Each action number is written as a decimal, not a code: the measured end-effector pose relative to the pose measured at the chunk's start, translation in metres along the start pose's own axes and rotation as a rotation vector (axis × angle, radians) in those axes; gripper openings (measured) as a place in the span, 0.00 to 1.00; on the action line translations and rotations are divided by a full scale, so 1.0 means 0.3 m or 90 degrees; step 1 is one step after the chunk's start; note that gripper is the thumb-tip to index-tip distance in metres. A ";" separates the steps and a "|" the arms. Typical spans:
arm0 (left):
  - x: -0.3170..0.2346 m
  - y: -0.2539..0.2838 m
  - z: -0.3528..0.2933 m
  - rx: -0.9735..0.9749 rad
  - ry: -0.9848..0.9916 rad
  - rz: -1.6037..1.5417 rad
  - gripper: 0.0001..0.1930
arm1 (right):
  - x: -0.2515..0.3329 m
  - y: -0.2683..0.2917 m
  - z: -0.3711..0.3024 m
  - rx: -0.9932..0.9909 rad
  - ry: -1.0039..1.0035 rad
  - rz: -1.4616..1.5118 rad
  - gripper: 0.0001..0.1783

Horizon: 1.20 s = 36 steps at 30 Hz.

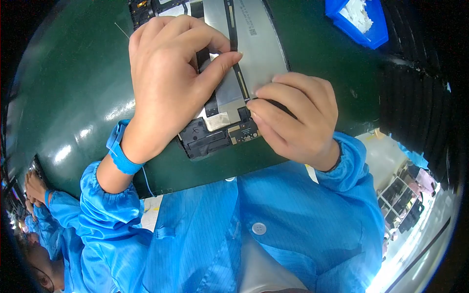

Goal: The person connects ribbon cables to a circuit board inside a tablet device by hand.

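Observation:
An opened tablet-like device [264, 49] lies on the green tabletop, with a large silver plate and black parts along its near end. Down the plate runs a narrow black ribbon cable [240, 80] with pale strips on it. My left hand [168, 73] reaches over the device from the left, thumb and forefinger closed on the cable about midway. At the cable's near end, my right hand [303, 115] is curled, its thumb and fingertips pinched there. Something dark shows between its fingers; its kind is hidden. A small circuit board [244, 133] sits at the device's near edge.
A blue bin [359, 22] with white scraps stands at the far right. Black ribbed material [415, 112] hangs beside the table's right edge. A blue band [122, 149] with a thin cord circles my left wrist. Another person's hands [35, 188] are at the far left.

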<state>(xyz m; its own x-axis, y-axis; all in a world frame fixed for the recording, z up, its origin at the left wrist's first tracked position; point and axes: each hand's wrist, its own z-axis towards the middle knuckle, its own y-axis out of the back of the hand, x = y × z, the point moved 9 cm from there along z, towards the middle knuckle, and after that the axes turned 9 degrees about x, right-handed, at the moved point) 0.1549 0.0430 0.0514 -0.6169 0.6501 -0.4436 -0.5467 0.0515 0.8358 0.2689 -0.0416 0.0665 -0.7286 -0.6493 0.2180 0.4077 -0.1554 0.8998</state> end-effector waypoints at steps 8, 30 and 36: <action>0.011 -0.016 0.002 -0.010 0.003 -0.008 0.08 | 0.004 -0.029 0.006 0.077 0.015 0.014 0.09; 0.163 -0.008 -0.172 -0.364 0.225 -0.706 0.32 | -0.239 -0.133 0.009 0.147 -0.262 0.168 0.42; 0.272 0.032 -0.159 -0.449 0.205 -0.724 0.30 | -0.293 -0.164 0.158 -0.064 -0.410 0.940 0.40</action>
<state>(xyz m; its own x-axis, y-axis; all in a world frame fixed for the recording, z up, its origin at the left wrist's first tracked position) 0.0724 0.0604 0.0077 0.3101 0.3019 -0.9015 -0.9430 -0.0228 -0.3321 0.2868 0.0585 0.0209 0.2252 0.1321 0.9653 0.9407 0.2283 -0.2507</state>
